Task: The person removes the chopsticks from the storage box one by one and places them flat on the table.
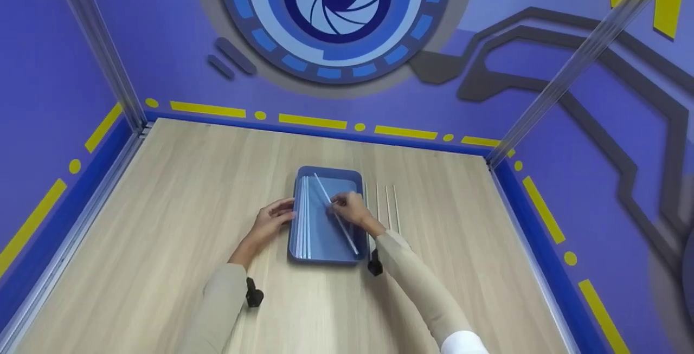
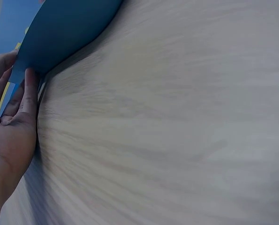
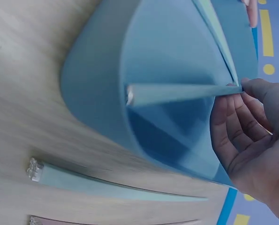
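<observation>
A blue rectangular tray (image 1: 328, 261) stands on the wooden table, with several thin pale sticks (image 1: 305, 218) lying lengthwise along its left side. My right hand (image 1: 352, 208) is over the tray and pinches one pale stick (image 1: 347, 233) near its middle between thumb and fingertips. That stick slants across the tray; in the right wrist view its near end, silvery and crinkled, lies over the tray's rim. At the tray's left wall is my left hand (image 1: 271, 218). Its extended fingers (image 2: 30, 91) touch the outside of the wall in the left wrist view.
Several more thin sticks (image 1: 387, 205) lie side by side on the table (image 1: 217, 180), just right of the tray. Blue panels (image 1: 162, 72) with metal corner posts (image 1: 103, 45) border the table at the back and sides.
</observation>
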{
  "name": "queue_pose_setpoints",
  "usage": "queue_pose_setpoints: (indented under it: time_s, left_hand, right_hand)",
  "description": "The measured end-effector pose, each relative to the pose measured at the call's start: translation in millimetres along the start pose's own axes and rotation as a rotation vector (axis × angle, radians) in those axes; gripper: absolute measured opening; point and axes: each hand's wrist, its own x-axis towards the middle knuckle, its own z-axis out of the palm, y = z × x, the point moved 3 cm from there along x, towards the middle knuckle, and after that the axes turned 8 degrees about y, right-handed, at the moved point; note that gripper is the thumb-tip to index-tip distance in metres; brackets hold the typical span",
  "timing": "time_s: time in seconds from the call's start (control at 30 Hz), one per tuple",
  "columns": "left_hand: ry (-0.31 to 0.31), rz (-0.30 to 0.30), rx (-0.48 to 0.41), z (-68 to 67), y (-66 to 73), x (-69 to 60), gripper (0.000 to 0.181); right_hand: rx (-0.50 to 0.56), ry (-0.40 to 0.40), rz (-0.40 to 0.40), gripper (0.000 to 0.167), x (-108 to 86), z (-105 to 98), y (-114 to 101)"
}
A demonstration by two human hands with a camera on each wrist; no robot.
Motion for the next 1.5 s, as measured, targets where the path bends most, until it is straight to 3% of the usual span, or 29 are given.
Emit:
queue_pose_setpoints:
  time_s: [0.17, 0.33, 0.57, 0.8, 1.1, 1.5]
  left_hand:
    - [-0.004, -0.002, 0.031, -1.0, 1.0, -0.2, 0.05]
    - [-0.005, 0.0, 0.042, -1.8, 1.6, -1.0, 0.05]
    - [0.001, 0.002, 0.039, -1.4, -0.5, -0.9, 0.049]
    - [-0.01, 0.006, -0.009, -1.2, -1.2, -0.2, 0.049]
    - [-0.005, 0.007, 0.03, -1.6, 0.6, -2.1, 0.05]
    - [0.002, 0.008, 0.022, -0.7, -0.6, -0.5, 0.049]
  right_hand:
    - [0.1, 0.024, 0.021, 0.018, -0.8, -6.2, 0.6]
    - [0.114, 0.059, 0.064, 0.018, -1.5, -11.8, 0.7]
    - [0.187, 0.048, 0.151, 0.021, -4.9, -16.9, 4.4]
    - [0.273, 0.094, 0.146, 0.018, -11.2, -29.2, 4.6]
    - [0.272, 0.179, 0.278, 0.023, -15.6, -41.3, 17.3]
    - [0.313, 0.297, 0.358, 0.024, -23.1, -63.2, 41.0]
